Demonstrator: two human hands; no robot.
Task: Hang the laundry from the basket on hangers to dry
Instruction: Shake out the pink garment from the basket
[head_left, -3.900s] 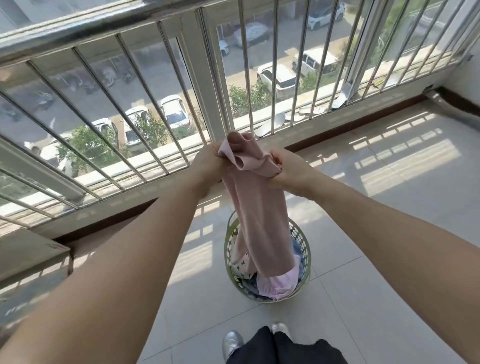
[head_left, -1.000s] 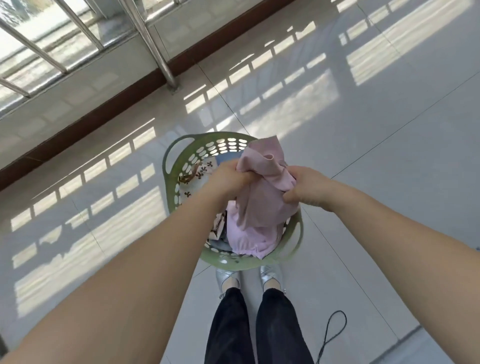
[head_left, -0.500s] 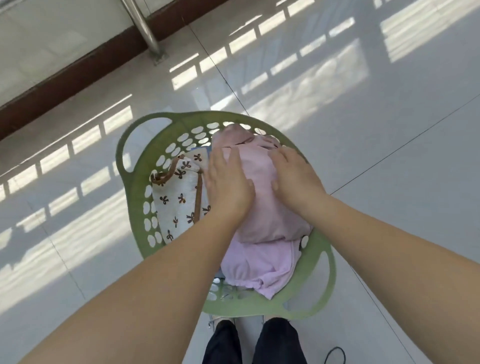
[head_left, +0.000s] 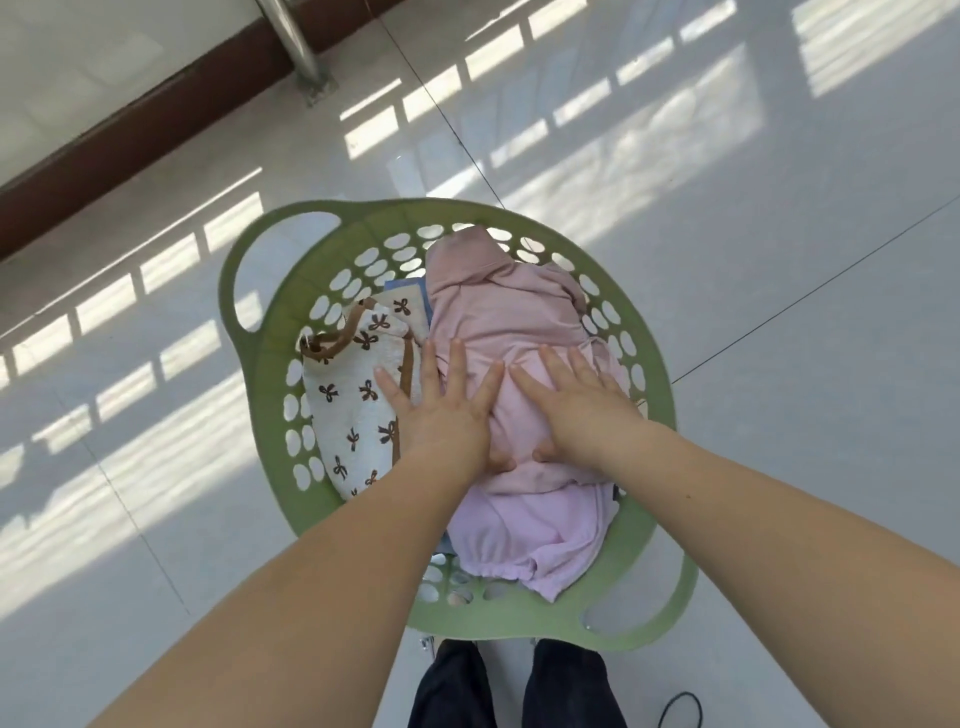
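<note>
Change: the dusty pink garment (head_left: 511, 332), held up at the railing some seconds ago, is now lying back in the green basket (head_left: 249, 332).
Grip: left hand (head_left: 441, 410) and right hand (head_left: 576, 400) are pressing it flat, fingers apart, holding nothing.
Meaning: probably nothing is being hung yet; no hanger is showing.
Neighbours: bow-print cloth (head_left: 353, 395) at left, lighter pink cloth (head_left: 530, 535) nearer.

A green perforated laundry basket (head_left: 260, 374) sits on the pale tiled floor (head_left: 779, 364) at the centre of the frame. Both hands lie flat with fingers spread on a dusty-pink garment (head_left: 498, 322) heaped inside: the left hand (head_left: 441, 410) at its left edge, the right hand (head_left: 576, 405) just beside it. A white cloth with brown bows (head_left: 348, 405) lies left of them, a lighter pink garment (head_left: 530, 540) below. Dark trouser legs (head_left: 452, 686) show at the bottom edge.
</note>
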